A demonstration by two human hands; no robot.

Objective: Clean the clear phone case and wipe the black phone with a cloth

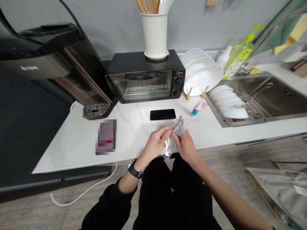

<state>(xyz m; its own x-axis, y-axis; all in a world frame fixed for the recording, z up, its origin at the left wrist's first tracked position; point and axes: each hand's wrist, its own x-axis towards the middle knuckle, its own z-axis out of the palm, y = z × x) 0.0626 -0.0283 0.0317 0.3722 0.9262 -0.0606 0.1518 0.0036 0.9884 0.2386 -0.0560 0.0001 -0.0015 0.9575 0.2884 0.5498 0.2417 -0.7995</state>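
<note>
Head view: both hands, left [155, 144] and right [185, 145], pinch a clear bag [173, 138] over the counter [134, 134] edge, a phone [162, 114] just beyond.

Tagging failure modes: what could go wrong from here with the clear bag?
1. The clear bag is pinched by the left hand and right hand over the counter edge; a slip would likely drop it to the lap or floor.
2. The small bottle stands upright near the right hand; a sideways move could tip it.
</note>
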